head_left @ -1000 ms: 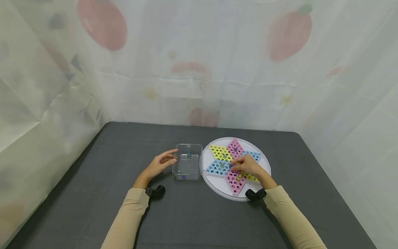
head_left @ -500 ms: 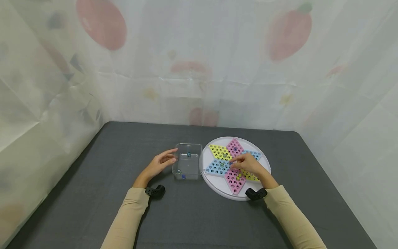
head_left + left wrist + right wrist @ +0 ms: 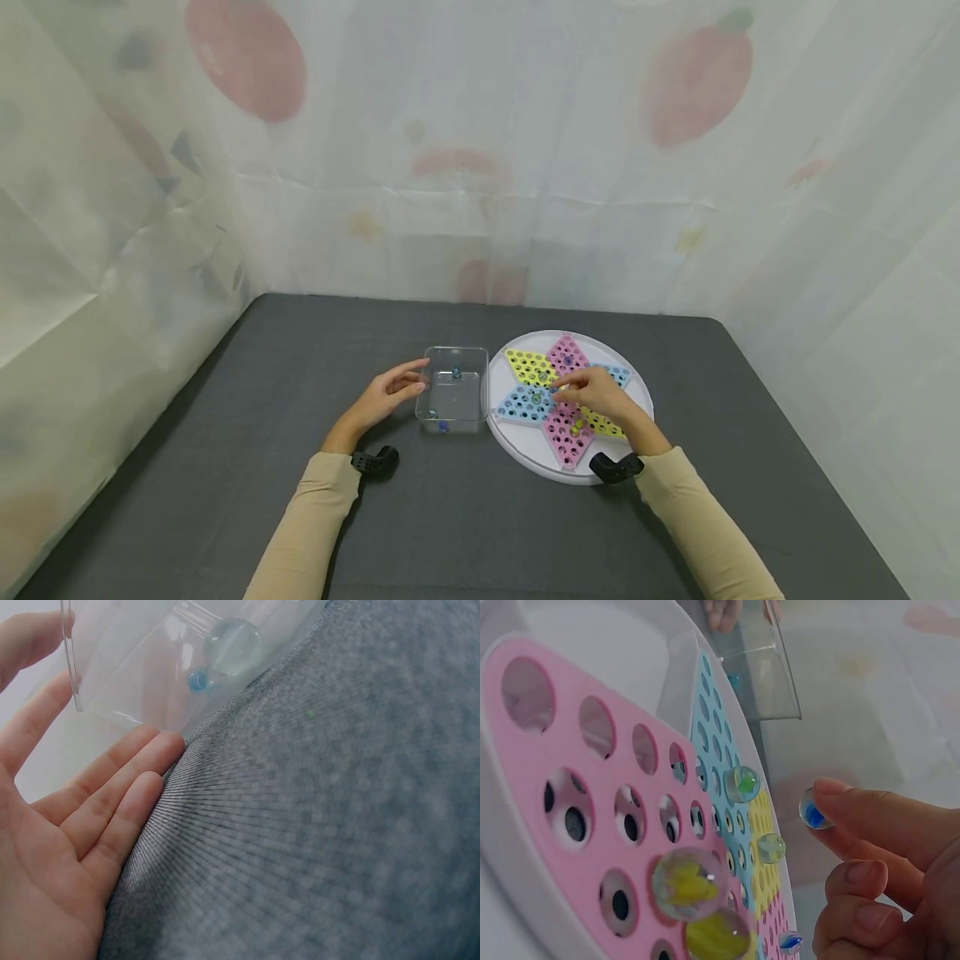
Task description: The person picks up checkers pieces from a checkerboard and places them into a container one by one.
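A round white tray (image 3: 525, 450) holds a star-shaped board (image 3: 528, 367) of pink, yellow and blue panels full of holes. Several marbles sit in the holes, among them a yellow one (image 3: 688, 881) and a green one (image 3: 742, 784). My right hand (image 3: 558, 387) hovers over the board's middle and pinches a clear marble with a blue swirl (image 3: 812, 810) at its fingertips (image 3: 870, 821). A clear plastic box (image 3: 452, 400) stands left of the tray with a few marbles (image 3: 232, 645) inside. My left hand (image 3: 416, 379) rests with straight fingers (image 3: 112, 787) against the box's left wall.
Everything lies on a dark grey cloth-covered table (image 3: 465, 517). Sheer curtains with a fruit print (image 3: 480, 167) close off the back and both sides. Black wrist camera mounts (image 3: 375, 461) sit at both cuffs.
My right hand has lifted a little off the board and drifted toward its centre with the marble in its fingertips. The left hand and the box have stayed put.
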